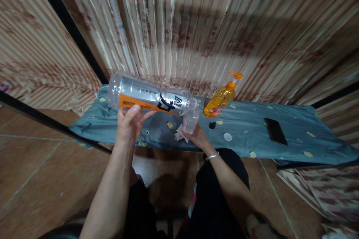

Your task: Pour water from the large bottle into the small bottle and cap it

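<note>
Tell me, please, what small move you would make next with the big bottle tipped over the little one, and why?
Probably raise the base of the large bottle slightly. The left hand holds it nearly level, mouth at the small bottle, which the right hand steadies upright on the cloth. I cannot tell whether liquid flows.

Clear glossy plastic forms the large bottle (pixel 148 99) and small bottle (pixel 191 120), above a matt blue-grey cloth (pixel 252 119).

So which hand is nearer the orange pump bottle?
Right. The right hand holds a small clear bottle just left of the pump bottle; the left hand is farther left, tipping the large bottle.
</note>
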The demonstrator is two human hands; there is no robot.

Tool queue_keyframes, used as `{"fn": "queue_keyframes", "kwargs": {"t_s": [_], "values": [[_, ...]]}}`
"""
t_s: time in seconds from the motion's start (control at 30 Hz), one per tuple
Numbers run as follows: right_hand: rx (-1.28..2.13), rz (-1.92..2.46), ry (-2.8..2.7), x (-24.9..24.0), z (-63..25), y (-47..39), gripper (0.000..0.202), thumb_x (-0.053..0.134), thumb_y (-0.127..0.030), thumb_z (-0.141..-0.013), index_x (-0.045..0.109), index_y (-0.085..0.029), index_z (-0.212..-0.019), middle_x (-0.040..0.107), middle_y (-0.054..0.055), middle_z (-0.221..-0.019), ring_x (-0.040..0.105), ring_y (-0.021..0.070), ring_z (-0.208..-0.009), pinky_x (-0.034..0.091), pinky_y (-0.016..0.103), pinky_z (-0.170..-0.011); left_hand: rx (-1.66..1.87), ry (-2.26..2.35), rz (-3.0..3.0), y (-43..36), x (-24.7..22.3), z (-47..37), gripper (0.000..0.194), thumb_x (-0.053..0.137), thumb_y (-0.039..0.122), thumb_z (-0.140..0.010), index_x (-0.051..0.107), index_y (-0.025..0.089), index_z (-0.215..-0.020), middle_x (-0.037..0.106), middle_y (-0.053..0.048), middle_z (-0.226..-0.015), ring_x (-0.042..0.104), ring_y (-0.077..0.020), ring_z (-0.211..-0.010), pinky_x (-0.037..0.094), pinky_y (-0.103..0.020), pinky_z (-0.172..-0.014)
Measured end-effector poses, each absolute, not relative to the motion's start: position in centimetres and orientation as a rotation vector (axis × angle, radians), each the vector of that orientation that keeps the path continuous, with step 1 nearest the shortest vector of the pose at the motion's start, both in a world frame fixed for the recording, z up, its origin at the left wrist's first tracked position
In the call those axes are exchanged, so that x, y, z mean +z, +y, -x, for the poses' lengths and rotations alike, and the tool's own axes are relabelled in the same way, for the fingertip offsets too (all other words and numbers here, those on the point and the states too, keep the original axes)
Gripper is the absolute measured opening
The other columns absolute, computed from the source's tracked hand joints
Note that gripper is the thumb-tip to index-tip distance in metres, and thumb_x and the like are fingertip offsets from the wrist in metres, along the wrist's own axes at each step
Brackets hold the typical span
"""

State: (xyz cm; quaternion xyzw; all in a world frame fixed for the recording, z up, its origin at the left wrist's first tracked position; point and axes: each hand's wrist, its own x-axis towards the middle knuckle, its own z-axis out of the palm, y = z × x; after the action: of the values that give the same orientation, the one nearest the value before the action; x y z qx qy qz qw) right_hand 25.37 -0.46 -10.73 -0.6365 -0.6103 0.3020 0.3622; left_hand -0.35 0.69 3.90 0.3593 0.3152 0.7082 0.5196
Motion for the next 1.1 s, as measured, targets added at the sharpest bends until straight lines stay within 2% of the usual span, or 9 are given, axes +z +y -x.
{"fn": "queue_keyframes", "kwargs": {"t_s": [0.17,0.43,0.57,0.77,0.97,1.1], "values": [[0.756,1.668,-1.581,-10.7,-25.3,-0.5,0.066,0.081,-0.036,-0.075,0.056,-0.021,-0.135,0.075,0.013,-0.125,0.072,0.0346,-0.117,0.056,0.052,-0.102,1.681,0.728,-0.878,0.4,4.3,0.2,0.056,0.093,0.04,-0.055,0.073,0.024,-0.105,0.075,-0.002,-0.081,0.075,-0.0276,-0.084,0.067,-0.053,-0.083],[0.752,1.659,-1.596,-10.7,-25.3,-0.4,0.064,0.08,-0.036,-0.077,0.056,-0.023,-0.134,0.074,0.011,-0.127,0.071,0.0336,-0.118,0.056,0.051,-0.103,1.663,0.735,-0.875,0.3,4.2,0.3,0.064,0.094,0.04,-0.054,0.071,0.028,-0.112,0.074,-0.002,-0.085,0.075,-0.0297,-0.09,0.066,-0.058,-0.084],[0.749,1.669,-1.601,-10.8,-25.3,-0.4,0.064,0.079,-0.036,-0.077,0.056,-0.022,-0.135,0.074,0.013,-0.126,0.071,0.0353,-0.117,0.056,0.053,-0.103,1.671,0.72,-0.885,0.5,4.0,0.1,0.068,0.097,0.039,-0.051,0.071,0.027,-0.113,0.075,-0.002,-0.086,0.075,-0.0272,-0.084,0.068,-0.053,-0.079],[0.736,1.628,-1.601,-10.6,-25.2,-0.6,0.065,0.078,-0.038,-0.078,0.055,-0.021,-0.137,0.071,0.013,-0.132,0.069,0.0355,-0.121,0.054,0.055,-0.105,1.678,0.733,-0.883,0.6,4.0,0.0,0.061,0.099,0.039,-0.05,0.072,0.025,-0.104,0.076,-0.002,-0.085,0.074,-0.0257,-0.08,0.069,-0.047,-0.074],[0.765,1.599,-1.579,-10.0,-25.0,-0.9,0.076,0.082,-0.038,-0.074,0.052,-0.024,-0.143,0.073,0.01,-0.132,0.07,0.0362,-0.122,0.056,0.055,-0.104,1.664,0.749,-0.906,0.6,4.0,0.3,0.064,0.099,0.038,-0.051,0.072,0.027,-0.109,0.077,-0.004,-0.093,0.076,-0.0268,-0.088,0.069,-0.042,-0.074],[0.788,1.584,-1.56,-9.7,-24.7,-1.1,0.088,0.084,-0.038,-0.073,0.045,-0.022,-0.151,0.073,0.012,-0.131,0.072,0.0368,-0.119,0.057,0.053,-0.103,1.676,0.74,-0.902,0.6,4.0,0.2,0.064,0.099,0.038,-0.051,0.072,0.028,-0.108,0.077,-0.002,-0.09,0.075,-0.024,-0.08,0.069,-0.042,-0.071]]}}
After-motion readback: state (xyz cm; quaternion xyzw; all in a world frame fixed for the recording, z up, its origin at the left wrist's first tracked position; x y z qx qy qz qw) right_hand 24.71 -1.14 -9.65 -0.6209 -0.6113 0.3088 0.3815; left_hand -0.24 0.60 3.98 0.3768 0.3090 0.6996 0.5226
